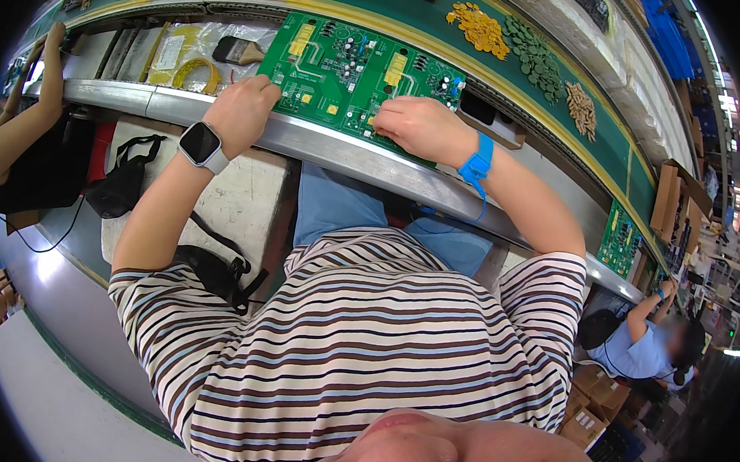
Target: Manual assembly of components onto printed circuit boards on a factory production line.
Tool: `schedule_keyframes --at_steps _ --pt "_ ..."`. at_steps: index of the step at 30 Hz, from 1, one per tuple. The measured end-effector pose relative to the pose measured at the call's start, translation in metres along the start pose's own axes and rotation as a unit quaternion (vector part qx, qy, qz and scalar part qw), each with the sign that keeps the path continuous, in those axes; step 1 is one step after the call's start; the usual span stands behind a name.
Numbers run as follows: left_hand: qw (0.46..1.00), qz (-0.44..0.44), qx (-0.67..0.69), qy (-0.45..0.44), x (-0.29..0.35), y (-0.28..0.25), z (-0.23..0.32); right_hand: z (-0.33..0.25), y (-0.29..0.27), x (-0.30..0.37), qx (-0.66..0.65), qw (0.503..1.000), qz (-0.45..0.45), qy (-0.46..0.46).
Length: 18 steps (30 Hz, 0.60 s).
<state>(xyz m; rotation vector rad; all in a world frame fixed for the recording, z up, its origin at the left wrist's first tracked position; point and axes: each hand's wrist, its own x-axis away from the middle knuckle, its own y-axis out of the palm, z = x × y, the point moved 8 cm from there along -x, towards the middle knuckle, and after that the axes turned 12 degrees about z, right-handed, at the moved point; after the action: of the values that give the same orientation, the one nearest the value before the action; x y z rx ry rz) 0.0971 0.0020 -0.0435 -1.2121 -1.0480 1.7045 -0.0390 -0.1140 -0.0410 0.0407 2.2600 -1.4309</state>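
A green circuit board (338,85) lies across the metal rail of the bench in front of me. Yellow blocks, black parts and small capacitors stand on it in two similar halves. My left hand (243,115), with a watch on the wrist, is closed at the board's left edge, fingertips on that edge. Over the near part of the right half, my right hand (423,130) is closed in a pinch, a blue wrist strap (478,160) above its cuff. Its fingertips touch the board, and whatever they hold is hidden.
On the green belt (416,30) beyond lie piles of yellow discs (480,30), green discs (533,59) and tan parts (581,111). Left of the board are a brush (239,50) and yellow tape (196,76). Another board (619,238) sits farther right. Co-workers sit at both sides.
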Motion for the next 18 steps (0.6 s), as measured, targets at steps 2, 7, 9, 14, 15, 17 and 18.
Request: schedule_keyframes --at_steps 2,7,9,14,15,17,18 --pt "1.000 0.003 -0.001 0.004 0.000 0.000 0.001 -0.001 0.000 0.000 0.004 1.000 -0.004 -0.007" --pt "1.000 0.011 -0.002 0.013 0.001 0.002 0.001 -0.003 0.002 0.002 0.034 0.999 -0.032 -0.014" --pt "1.000 0.009 -0.007 0.019 0.001 0.002 0.002 -0.008 0.001 0.000 0.055 0.997 -0.052 -0.017" --pt "1.000 0.013 -0.004 0.019 0.002 0.002 0.003 -0.018 0.000 -0.003 0.095 0.990 -0.098 -0.029" --pt "1.000 0.019 0.000 0.025 0.001 0.002 0.003 -0.021 0.002 -0.002 0.099 0.989 -0.094 -0.048" --pt "1.000 0.019 -0.001 0.025 0.001 0.002 0.003 -0.023 0.004 -0.002 0.102 0.988 -0.092 -0.066" --pt "1.000 0.018 -0.001 0.025 0.001 0.002 0.004 -0.025 0.003 -0.002 0.101 0.989 -0.083 -0.074"
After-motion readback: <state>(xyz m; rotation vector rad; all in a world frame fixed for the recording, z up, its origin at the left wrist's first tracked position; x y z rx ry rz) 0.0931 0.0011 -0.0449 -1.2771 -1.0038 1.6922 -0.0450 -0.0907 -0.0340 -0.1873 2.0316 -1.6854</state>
